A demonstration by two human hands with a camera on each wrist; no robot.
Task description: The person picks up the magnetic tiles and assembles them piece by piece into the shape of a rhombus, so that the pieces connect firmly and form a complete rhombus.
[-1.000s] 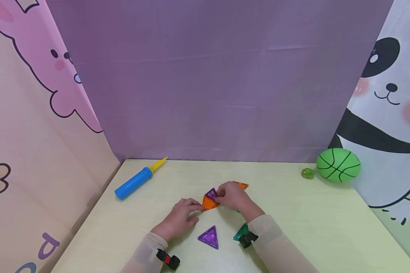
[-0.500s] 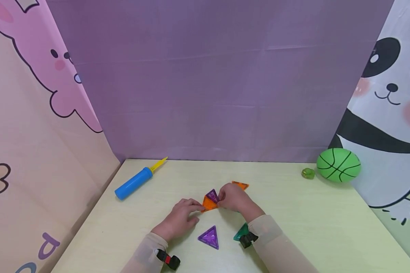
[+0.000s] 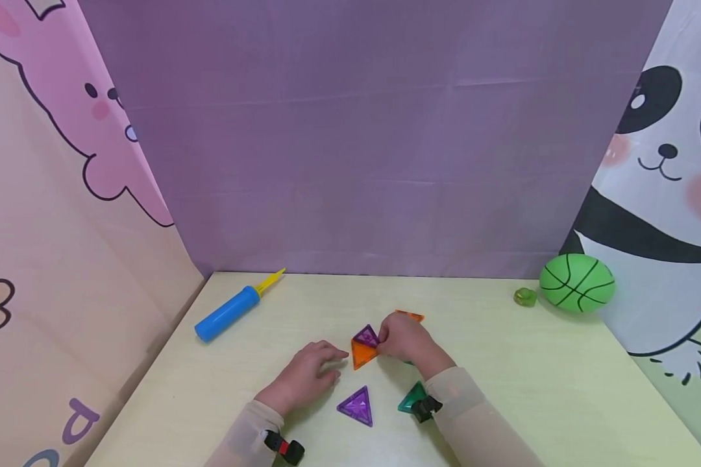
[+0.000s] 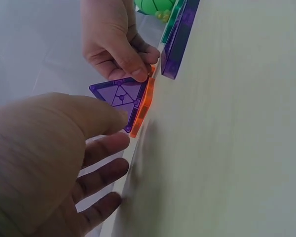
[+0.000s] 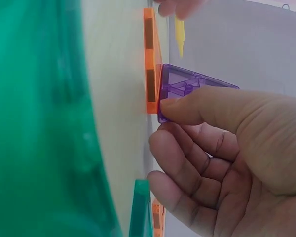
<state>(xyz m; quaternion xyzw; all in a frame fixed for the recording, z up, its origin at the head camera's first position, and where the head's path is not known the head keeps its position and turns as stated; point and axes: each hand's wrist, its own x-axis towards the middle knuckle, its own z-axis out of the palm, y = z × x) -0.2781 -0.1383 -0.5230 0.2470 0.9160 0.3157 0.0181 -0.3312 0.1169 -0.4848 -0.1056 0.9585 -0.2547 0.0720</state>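
Between thumb and fingers my right hand (image 3: 407, 338) pinches a clear purple triangular magnetic tile (image 3: 367, 335) by its corner. That tile stands up along an edge of an orange triangular magnetic tile (image 3: 363, 355) lying flat; in the right wrist view the purple tile (image 5: 200, 78) meets the orange tile (image 5: 150, 59). Just left of the pair is my left hand (image 3: 306, 374), its fingers loosely extended and holding nothing. A small gap separates its forefinger from the orange tile in the head view. Nearer me lies another purple triangular tile (image 3: 357, 407).
A green triangular tile (image 3: 411, 397) lies by my right wrist. Another orange tile (image 3: 411, 316) and a second green piece are partly hidden by my right hand. Farther back are a blue pump (image 3: 228, 314), a green ball (image 3: 577, 283) and a small green lump (image 3: 525, 297).
The orange tile has turned and shifted slightly right with the purple tile gripped by my right hand. My left forefinger, which was touching the orange tile, now stands apart from it.
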